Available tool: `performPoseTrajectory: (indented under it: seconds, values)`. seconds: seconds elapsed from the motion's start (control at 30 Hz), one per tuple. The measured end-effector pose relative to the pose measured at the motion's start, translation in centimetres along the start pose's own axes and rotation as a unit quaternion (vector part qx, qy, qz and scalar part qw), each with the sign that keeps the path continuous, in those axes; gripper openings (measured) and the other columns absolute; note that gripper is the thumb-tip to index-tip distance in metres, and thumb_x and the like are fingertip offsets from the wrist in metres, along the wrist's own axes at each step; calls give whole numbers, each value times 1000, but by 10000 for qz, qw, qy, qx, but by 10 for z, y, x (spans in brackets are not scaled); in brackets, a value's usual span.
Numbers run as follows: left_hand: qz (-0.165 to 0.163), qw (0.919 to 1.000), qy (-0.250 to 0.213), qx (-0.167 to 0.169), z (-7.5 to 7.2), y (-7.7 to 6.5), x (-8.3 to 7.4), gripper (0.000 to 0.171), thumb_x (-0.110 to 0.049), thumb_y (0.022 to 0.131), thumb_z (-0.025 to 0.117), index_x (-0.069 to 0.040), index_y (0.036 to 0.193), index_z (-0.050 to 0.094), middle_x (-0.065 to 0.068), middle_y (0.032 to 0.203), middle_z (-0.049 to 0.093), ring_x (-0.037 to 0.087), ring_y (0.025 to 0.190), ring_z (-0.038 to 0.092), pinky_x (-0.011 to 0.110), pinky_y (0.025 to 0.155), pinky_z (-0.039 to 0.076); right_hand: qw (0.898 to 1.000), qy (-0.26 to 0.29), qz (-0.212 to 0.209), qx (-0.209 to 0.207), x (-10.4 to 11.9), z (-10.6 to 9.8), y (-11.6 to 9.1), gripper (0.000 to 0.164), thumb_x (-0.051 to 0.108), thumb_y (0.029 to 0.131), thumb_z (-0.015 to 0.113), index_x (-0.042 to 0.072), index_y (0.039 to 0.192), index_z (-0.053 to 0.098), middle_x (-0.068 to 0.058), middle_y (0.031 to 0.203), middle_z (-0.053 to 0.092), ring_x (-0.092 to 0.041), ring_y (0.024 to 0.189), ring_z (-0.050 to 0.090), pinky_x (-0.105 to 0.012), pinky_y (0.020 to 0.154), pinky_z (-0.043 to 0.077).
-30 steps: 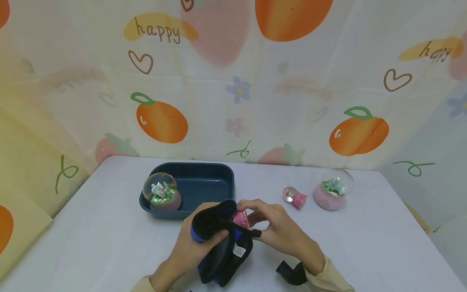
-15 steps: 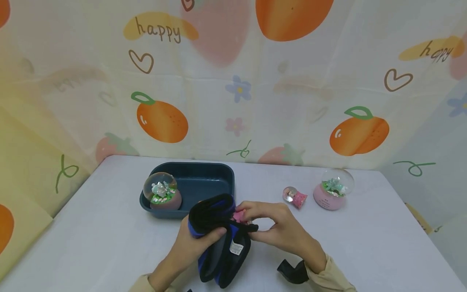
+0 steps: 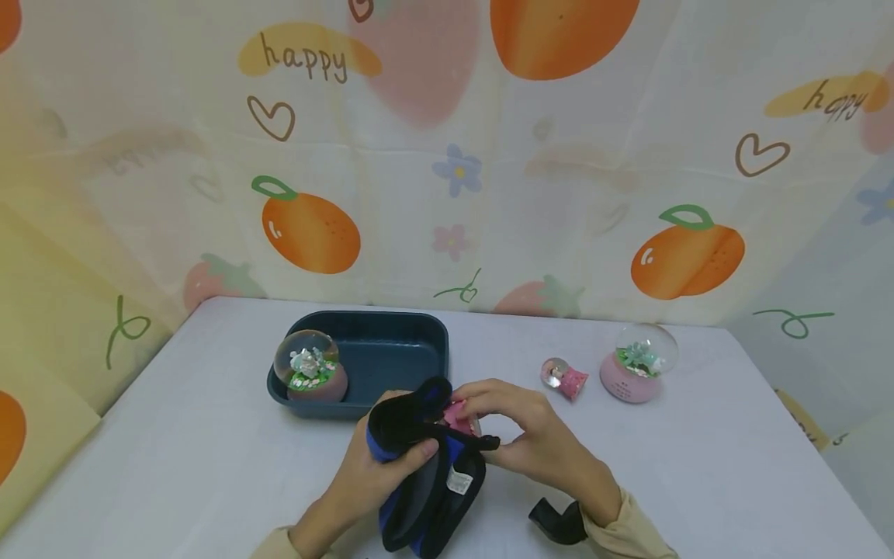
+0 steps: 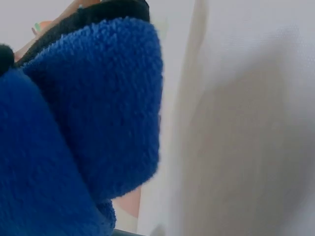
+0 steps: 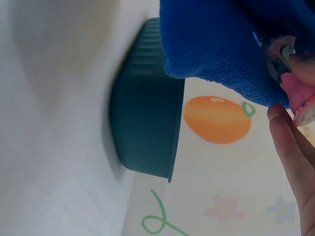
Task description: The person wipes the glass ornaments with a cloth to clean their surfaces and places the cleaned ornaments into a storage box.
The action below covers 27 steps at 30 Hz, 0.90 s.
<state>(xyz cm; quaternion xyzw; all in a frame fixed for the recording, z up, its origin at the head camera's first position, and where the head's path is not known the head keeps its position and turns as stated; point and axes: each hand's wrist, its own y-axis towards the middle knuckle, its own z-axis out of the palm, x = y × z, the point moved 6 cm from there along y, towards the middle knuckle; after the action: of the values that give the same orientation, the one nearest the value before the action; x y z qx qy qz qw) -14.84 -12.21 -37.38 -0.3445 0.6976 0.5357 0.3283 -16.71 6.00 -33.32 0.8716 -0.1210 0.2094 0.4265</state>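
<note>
My left hand (image 3: 366,470) grips a folded blue plush cloth (image 3: 419,505) with black edging and a white tag, its thumb on the near side. In my right hand (image 3: 541,431) a small snow globe with a pink base (image 3: 461,418) is pinched at the cloth's right side. The right wrist view shows its clear dome against the blue cloth (image 5: 211,44), the pink base (image 5: 298,93) between thumb and fingers. Blue plush (image 4: 103,103) fills much of the left wrist view, hiding most of the left hand.
Behind the hands stands a dark teal tray (image 3: 394,316) with a large snow globe (image 3: 314,369) in its left end. A second small snow globe (image 3: 564,378) lies on its side at right, beside another large one (image 3: 637,365). A black curved piece (image 3: 559,522) is by the right sleeve.
The cloth's upper fold bunched up, then loosened, while the lower part shifted slightly. The small snow globe turned a little in the right fingers. Everything on the table stayed put.
</note>
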Motion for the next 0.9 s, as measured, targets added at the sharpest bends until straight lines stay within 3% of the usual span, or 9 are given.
performPoseTrajectory:
  seconds: [0.17,0.3,0.4,0.5,0.67,0.77,0.9]
  values:
    - [283,9981,364,-418,-6,1,-7,30,5,81,72,-7,107,64,6,96,68,6,89,63,24,82,53,9996,-254,46,-70,0,1,-1,46,-9,70,82,10,109,67,-10,118,66,-19,108,63,-21,99,50]
    - [101,9966,509,-646,-10,1,-8,27,4,81,73,-7,105,66,-3,92,67,4,84,60,24,79,52,9995,-286,51,-135,0,-1,-1,44,-10,68,82,8,107,69,-10,116,68,-18,104,65,-20,97,51]
    - [-172,9988,202,-413,-9,0,-5,32,3,83,73,-6,113,66,-2,101,70,5,92,64,24,85,52,9996,-173,-13,-203,1,-2,-2,41,-9,70,82,8,105,69,-11,114,68,-19,105,64,-21,97,51]
    - [-361,9991,-189,96,-4,1,-2,43,1,84,73,-6,125,62,4,112,70,8,100,66,25,90,53,9994,-104,-90,-315,1,-4,-2,33,-2,75,83,9,103,69,-12,111,68,-20,104,64,-21,97,51]
    - [-630,9943,-338,790,5,0,3,67,-7,81,78,-18,140,47,7,124,62,14,106,62,28,94,52,9989,-34,-106,-454,0,-5,-3,33,1,75,84,9,103,68,-13,111,67,-20,104,63,-20,97,51]
    - [-743,9928,-321,883,7,-2,4,71,-10,81,79,-23,141,44,5,127,60,14,108,60,29,96,50,9988,31,-142,-470,1,-5,-2,41,-8,69,85,9,102,67,-14,111,67,-21,104,63,-20,96,52]
    - [-323,9973,-107,645,5,-1,1,62,-7,80,79,-16,134,50,7,118,63,12,102,60,27,91,51,9986,-26,-154,-509,0,-5,-2,42,-6,67,87,9,102,68,-13,110,67,-20,103,63,-19,96,51]
